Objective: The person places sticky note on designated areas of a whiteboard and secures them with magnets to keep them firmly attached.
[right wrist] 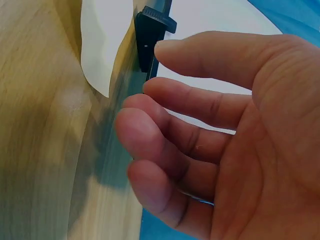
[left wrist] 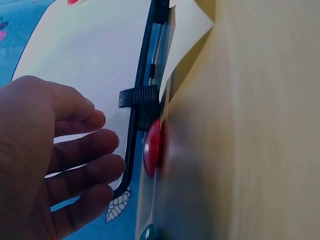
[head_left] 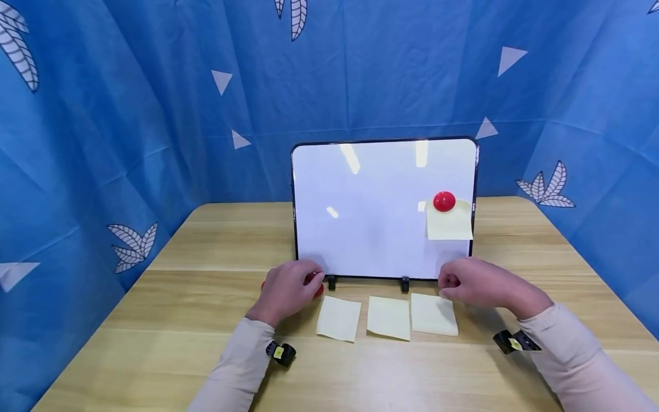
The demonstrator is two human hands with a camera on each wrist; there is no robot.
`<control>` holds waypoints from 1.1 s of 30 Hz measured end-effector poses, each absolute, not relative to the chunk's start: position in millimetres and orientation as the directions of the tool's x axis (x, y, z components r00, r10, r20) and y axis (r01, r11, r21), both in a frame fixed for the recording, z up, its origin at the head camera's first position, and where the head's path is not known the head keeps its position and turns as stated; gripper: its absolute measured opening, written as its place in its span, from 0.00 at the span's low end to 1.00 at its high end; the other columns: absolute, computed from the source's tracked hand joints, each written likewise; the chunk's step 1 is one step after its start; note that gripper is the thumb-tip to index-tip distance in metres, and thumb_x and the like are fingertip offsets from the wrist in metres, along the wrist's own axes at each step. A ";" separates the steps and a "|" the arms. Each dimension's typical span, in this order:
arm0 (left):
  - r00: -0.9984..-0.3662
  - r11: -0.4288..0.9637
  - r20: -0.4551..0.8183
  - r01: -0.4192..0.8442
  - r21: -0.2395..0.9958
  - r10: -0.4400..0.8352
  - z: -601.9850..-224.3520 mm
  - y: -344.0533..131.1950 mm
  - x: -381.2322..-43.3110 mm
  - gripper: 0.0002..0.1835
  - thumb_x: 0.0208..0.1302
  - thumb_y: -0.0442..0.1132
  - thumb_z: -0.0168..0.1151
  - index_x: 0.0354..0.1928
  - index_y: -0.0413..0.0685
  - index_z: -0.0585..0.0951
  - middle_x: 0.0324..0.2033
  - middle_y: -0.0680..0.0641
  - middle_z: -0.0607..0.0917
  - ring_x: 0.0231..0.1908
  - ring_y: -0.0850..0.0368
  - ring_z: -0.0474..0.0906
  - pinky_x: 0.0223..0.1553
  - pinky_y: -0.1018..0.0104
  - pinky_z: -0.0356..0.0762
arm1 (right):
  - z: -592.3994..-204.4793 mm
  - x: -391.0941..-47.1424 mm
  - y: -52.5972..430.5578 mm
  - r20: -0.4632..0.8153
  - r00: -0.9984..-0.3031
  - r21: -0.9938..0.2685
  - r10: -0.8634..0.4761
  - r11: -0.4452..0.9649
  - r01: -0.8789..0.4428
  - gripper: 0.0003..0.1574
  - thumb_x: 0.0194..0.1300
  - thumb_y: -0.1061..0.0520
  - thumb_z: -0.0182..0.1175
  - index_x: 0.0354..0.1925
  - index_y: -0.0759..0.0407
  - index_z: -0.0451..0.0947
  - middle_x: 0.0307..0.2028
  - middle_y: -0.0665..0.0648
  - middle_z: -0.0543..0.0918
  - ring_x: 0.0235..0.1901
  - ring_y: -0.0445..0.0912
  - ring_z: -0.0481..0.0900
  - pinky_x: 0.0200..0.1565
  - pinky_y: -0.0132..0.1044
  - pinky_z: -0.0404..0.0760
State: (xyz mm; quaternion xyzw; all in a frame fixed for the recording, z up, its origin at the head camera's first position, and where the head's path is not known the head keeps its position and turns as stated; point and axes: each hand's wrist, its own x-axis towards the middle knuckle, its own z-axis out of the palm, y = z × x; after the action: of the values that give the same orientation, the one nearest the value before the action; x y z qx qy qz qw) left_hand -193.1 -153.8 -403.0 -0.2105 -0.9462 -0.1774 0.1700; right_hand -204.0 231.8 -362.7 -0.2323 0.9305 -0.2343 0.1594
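Observation:
My left hand (head_left: pixel 287 289) hovers by the lower left corner of a framed whiteboard (head_left: pixel 370 212), fingers loosely bent with nothing between them. Beneath it a round red magnet (left wrist: pixel 151 150) lies on the table, partly covered by the hand in the head view. Near the board's lower right corner is my right hand (head_left: pixel 476 283), fingers curved and holding nothing. Its fingertips are close over the right-hand cream sticky note (head_left: pixel 434 315). Two more notes, a left one (head_left: pixel 338 319) and a middle one (head_left: pixel 388 318), lie in front of the board.
On the board's right side, a red magnet (head_left: pixel 444 201) sits over a cream note (head_left: pixel 449 222). Black clip feet (head_left: pixel 405 284) hold the board upright on the wooden table (head_left: pixel 376 377). A blue patterned curtain (head_left: pixel 128 114) surrounds the table's back and sides.

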 end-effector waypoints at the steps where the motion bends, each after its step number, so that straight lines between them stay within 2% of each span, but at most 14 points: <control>1: -0.857 0.850 0.391 0.455 0.266 0.337 -403.0 -155.0 -193.1 0.04 0.66 0.43 0.65 0.34 0.60 0.87 0.28 0.62 0.82 0.27 0.66 0.75 0.30 0.66 0.75 | -363.0 -203.7 232.1 -0.193 -0.839 -0.506 -0.509 0.784 -0.359 0.06 0.62 0.58 0.70 0.33 0.51 0.81 0.25 0.50 0.76 0.25 0.44 0.73 0.28 0.38 0.74; 9: -0.886 0.862 0.346 0.415 0.291 0.310 -404.3 -166.7 -189.9 0.03 0.66 0.42 0.65 0.37 0.58 0.87 0.34 0.60 0.83 0.31 0.64 0.76 0.33 0.66 0.76 | -365.7 -202.9 231.0 -0.232 -0.825 -0.481 -0.516 0.798 -0.364 0.06 0.62 0.57 0.70 0.33 0.50 0.81 0.26 0.48 0.77 0.26 0.44 0.74 0.29 0.38 0.75; 14: -0.910 0.866 0.308 0.376 0.329 0.278 -403.5 -174.0 -187.8 0.04 0.66 0.41 0.66 0.39 0.56 0.88 0.33 0.58 0.81 0.30 0.63 0.75 0.31 0.66 0.75 | -366.3 -201.8 229.3 -0.240 -0.820 -0.470 -0.520 0.801 -0.370 0.06 0.61 0.57 0.71 0.33 0.51 0.81 0.27 0.48 0.77 0.27 0.44 0.74 0.29 0.38 0.75; 21: -0.939 0.875 0.241 0.323 0.362 0.246 -408.4 -183.1 -186.6 0.05 0.66 0.43 0.66 0.41 0.58 0.87 0.36 0.60 0.81 0.32 0.64 0.75 0.34 0.66 0.75 | -368.4 -202.7 230.0 -0.218 -0.815 -0.435 -0.537 0.801 -0.411 0.05 0.61 0.57 0.71 0.33 0.51 0.81 0.26 0.47 0.77 0.26 0.43 0.73 0.29 0.37 0.74; 33: -0.933 0.879 0.204 0.349 0.324 0.296 -406.2 -181.5 -189.3 0.08 0.63 0.42 0.70 0.43 0.55 0.87 0.37 0.56 0.81 0.32 0.61 0.74 0.33 0.65 0.75 | -369.0 -202.0 224.9 -0.280 -0.822 -0.388 -0.495 0.842 -0.374 0.08 0.61 0.55 0.71 0.32 0.51 0.80 0.26 0.49 0.76 0.27 0.44 0.72 0.29 0.39 0.73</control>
State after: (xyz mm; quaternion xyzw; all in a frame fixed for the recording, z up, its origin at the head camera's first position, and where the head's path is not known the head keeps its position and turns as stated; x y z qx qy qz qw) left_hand -189.3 -181.5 -406.2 -0.1668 -0.9665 -0.1805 0.0744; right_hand -202.0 224.9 -369.0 -0.2310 0.9411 -0.1600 0.1883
